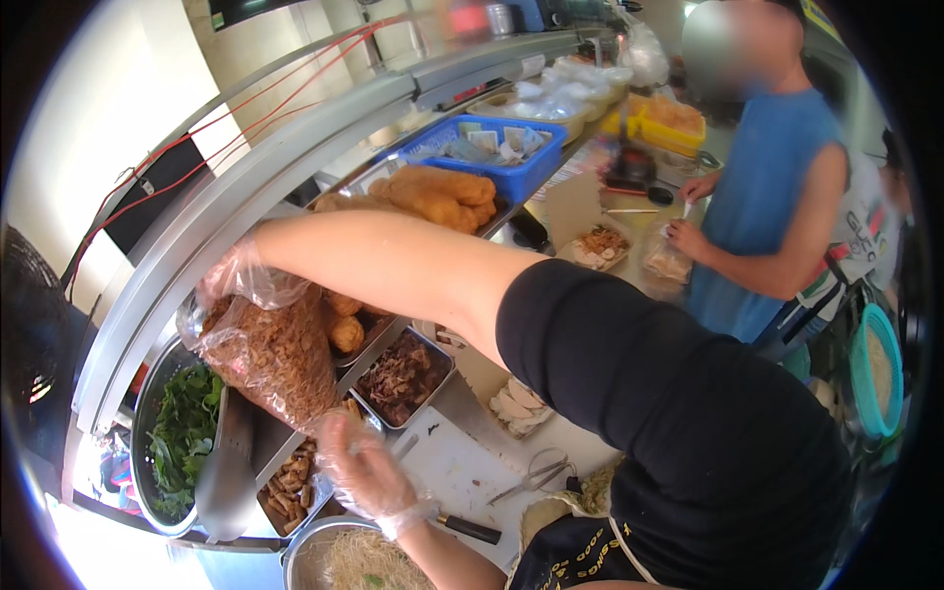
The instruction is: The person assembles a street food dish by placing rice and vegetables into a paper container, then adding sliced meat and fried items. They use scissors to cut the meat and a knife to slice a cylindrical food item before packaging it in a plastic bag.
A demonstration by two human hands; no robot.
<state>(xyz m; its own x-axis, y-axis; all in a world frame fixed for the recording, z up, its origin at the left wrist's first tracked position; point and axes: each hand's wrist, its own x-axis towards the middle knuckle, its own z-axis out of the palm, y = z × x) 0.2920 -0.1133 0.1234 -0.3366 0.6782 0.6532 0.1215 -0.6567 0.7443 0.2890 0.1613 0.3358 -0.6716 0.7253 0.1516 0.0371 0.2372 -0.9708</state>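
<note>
The clear plastic bag is tilting at the left of the scene, above the nearby foods. It is bulging with brown, fluffy shreds — fine and dry-looking, reaching down to its narrow lower end — and the wrinkled film is shining with small white reflections. The right hand, in a thin transparent glove, is stretching across from the right, and its grip is clamping on the crumpled upper part of the bag. The left hand, gloved also, is pointing its fingers at the lower end; I cannot tell if this grip is closing on the film. Green leaves are lying to the left, dark meat pieces to the right, and pale noodles nearer.
</note>
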